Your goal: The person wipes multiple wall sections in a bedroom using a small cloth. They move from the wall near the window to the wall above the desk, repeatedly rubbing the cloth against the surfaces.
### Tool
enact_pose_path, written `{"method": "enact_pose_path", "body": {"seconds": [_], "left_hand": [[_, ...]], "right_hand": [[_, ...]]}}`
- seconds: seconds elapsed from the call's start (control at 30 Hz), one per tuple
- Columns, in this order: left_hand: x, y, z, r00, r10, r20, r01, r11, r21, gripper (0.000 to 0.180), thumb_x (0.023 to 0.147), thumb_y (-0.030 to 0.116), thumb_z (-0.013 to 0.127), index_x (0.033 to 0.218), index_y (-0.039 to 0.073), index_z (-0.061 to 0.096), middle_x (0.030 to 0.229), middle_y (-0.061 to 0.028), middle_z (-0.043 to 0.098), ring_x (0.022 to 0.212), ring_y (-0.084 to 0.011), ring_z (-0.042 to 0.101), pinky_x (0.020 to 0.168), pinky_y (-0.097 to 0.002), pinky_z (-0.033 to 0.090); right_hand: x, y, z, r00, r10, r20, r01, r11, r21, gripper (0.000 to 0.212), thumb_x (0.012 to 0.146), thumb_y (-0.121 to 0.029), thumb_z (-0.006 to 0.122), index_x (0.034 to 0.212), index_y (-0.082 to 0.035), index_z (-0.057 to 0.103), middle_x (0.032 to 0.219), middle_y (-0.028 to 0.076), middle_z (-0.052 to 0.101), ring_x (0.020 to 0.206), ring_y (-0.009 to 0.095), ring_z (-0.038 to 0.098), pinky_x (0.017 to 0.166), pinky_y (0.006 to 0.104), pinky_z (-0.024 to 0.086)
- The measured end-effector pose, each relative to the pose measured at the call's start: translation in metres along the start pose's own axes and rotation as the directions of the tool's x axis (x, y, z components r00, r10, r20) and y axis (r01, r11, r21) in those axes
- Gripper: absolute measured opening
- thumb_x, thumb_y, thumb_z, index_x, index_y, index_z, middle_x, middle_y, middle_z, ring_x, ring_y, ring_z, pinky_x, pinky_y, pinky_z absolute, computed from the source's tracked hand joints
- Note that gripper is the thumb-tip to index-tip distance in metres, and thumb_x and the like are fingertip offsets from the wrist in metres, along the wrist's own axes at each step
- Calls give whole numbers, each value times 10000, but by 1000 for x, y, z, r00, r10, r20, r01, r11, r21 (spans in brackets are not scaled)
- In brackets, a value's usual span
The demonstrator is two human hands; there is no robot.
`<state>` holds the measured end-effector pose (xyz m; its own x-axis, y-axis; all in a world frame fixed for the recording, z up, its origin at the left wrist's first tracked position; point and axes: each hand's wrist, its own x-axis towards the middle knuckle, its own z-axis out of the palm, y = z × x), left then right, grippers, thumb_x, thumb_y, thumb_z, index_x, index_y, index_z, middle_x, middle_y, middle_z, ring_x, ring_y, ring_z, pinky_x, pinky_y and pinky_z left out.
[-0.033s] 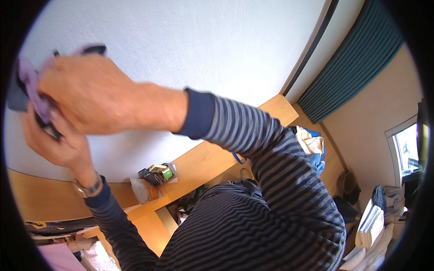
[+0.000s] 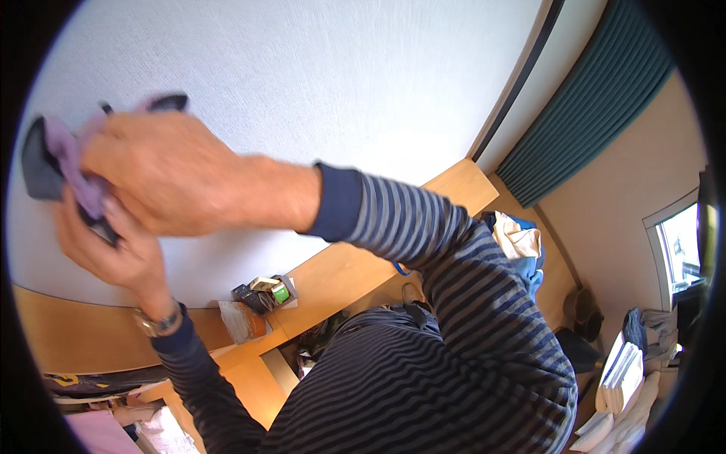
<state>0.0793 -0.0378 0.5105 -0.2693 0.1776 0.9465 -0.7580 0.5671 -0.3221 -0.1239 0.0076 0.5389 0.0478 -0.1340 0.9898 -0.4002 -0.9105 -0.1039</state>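
Both of my hands are raised at the far left, close together in front of the pale wall. My right hand (image 2: 170,170) is closed in a fist around a soft purple cloth (image 2: 69,155). Just below it, my left hand (image 2: 113,253), with a watch at the wrist, is curled round a dark object (image 2: 102,229), mostly hidden by fingers and cloth. A flat dark grey piece (image 2: 39,168) sticks out left of the cloth, and another dark tip shows above my right fist. Blur hides whether these dark parts belong together.
Below the wall runs a wooden ledge (image 2: 340,272) bearing a small box of items (image 2: 281,291) and an orange-brown container (image 2: 242,321). Folded clothes (image 2: 520,242) lie at its right. A green curtain (image 2: 590,106) hangs beyond, with stacked papers (image 2: 620,378) at lower right.
Both hands have shifted slightly right and down with the purple cloth and dark object. More of the dark grey piece at the left now shows.
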Motion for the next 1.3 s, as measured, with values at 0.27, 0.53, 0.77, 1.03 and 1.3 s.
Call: {"method": "enact_pose_path", "body": {"seconds": [0.27,0.53,0.77,1.03,1.3], "left_hand": [[-137,123,-7,935,-175,310,250,943,-222,762,1009,262,857,1575,-112,510,1619,-331,445,1483,-500,516,1204,-557,477],[-103,230,69,935,37,351,142,871,-470,655,940,128,901,1498,-61,614,1555,-308,523,1385,-486,568,1114,-573,521],[-44,335,148,925,151,348,93,799,-594,640,938,75,845,1536,33,620,1581,-253,548,1404,-442,582,1142,-521,497],[5,393,193,924,184,335,100,729,-677,569,951,80,794,1504,48,663,1543,-204,610,1333,-381,643,1086,-485,527],[13,305,141,949,95,302,135,742,-657,492,1006,209,770,1465,48,701,1528,-230,617,1293,-385,652,1060,-481,519]], "right_hand": [[-143,-3,-36,959,275,63,-268,958,-97,294,899,-14,759,1181,-68,694,1188,142,693,1015,303,726,780,408,614],[-192,25,-152,881,445,-159,-464,878,-115,332,892,75,697,1200,-51,693,1064,144,681,947,342,687,825,414,584],[-221,60,-270,722,611,-325,-652,758,-24,300,921,84,674,1197,-35,683,1022,112,667,905,241,667,795,345,558],[-221,76,-331,561,715,-417,-661,690,295,311,1057,13,693,1362,-33,657,1143,15,723,1033,90,664,893,283,583],[-175,61,-254,769,558,-313,-572,818,53,438,950,114,654,1370,-10,655,1054,91,688,935,178,674,795,322,570]]}}
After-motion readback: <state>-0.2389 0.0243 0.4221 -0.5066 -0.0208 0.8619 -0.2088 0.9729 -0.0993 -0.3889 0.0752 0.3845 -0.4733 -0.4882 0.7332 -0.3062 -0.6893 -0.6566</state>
